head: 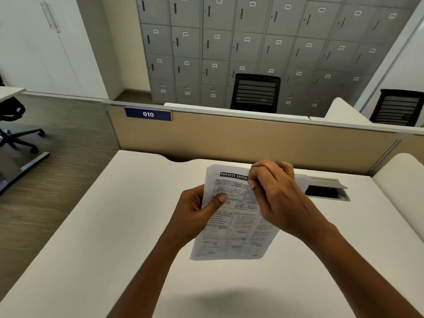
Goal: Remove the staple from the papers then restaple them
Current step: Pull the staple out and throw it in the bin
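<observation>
A set of printed papers [231,235], headed "POVERTY ESTIMA…", is held up above the white desk [91,237]. My left hand [195,214] grips the sheets at their left edge, thumb pressed on the front page. My right hand [275,198] covers the top right part of the sheets, its fingers curled and pinched at the upper middle of the page. The staple is hidden from me, and no stapler shows in the view.
An open cable hatch [328,191] sits in the desk just right of my right hand. A tan partition [229,138] with a blue "010" sign [148,114] bounds the far edge. Black chairs [255,92] and grey lockers [229,42] stand beyond.
</observation>
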Action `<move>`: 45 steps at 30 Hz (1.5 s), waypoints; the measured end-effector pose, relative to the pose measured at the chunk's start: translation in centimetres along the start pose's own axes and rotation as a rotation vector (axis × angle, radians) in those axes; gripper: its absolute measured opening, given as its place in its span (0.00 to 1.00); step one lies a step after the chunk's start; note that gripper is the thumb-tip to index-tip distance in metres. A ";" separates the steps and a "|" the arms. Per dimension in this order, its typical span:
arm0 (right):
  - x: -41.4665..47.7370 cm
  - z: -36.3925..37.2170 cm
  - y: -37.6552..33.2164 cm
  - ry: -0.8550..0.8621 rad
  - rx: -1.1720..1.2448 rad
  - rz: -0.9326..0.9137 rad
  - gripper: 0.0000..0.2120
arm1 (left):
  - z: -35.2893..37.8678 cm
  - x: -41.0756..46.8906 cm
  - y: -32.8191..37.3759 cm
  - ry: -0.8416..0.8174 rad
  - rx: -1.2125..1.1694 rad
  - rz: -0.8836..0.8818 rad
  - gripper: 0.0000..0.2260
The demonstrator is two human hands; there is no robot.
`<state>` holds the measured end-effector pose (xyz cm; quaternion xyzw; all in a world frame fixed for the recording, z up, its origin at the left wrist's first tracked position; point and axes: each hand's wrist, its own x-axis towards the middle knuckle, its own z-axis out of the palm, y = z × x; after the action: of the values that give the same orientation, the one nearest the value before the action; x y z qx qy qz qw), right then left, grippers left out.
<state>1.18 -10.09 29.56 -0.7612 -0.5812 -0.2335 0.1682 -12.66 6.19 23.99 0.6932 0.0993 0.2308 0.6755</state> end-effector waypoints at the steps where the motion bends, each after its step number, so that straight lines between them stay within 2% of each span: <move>1: 0.1 0.1 0.0 -0.004 0.004 -0.011 0.12 | 0.0 -0.2 0.1 0.021 -0.003 -0.007 0.12; 7: 1.1 1.1 0.6 0.009 0.010 -0.088 0.10 | -0.2 -1.0 0.7 0.110 0.034 -0.010 0.10; 15: 3.0 2.1 -1.6 -0.016 0.011 -0.090 0.13 | -2.7 -1.8 1.0 0.155 0.051 -0.006 0.10; 23: 6.1 5.2 -7.4 -0.012 -0.073 -0.015 0.12 | -10.5 -2.0 -1.0 0.095 -0.001 -0.028 0.09; 27: 7.9 7.3 -11.8 -0.011 -0.117 0.054 0.09 | -16.1 -2.2 -1.9 0.012 -0.012 -0.057 0.08; 32: 10.8 9.7 -17.1 0.013 -0.080 0.119 0.12 | -22.3 -2.6 -2.3 -0.027 -0.007 -0.087 0.10; 36: 12.7 11.5 -19.3 0.002 -0.049 0.125 0.09 | -25.4 -2.6 -2.7 -0.003 -0.046 -0.097 0.09; 40: 15.4 13.9 -21.2 -0.007 -0.002 0.127 0.10 | -28.5 -2.3 -3.7 0.046 -0.102 -0.108 0.07; 45: 19.8 16.9 -24.9 0.079 0.135 0.088 0.07 | -31.0 -2.6 -5.2 0.114 -0.200 -0.161 0.09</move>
<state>-15.82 21.45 25.96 -0.7633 -0.5544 -0.2159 0.2518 -28.09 32.96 17.84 0.5981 0.1692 0.2238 0.7507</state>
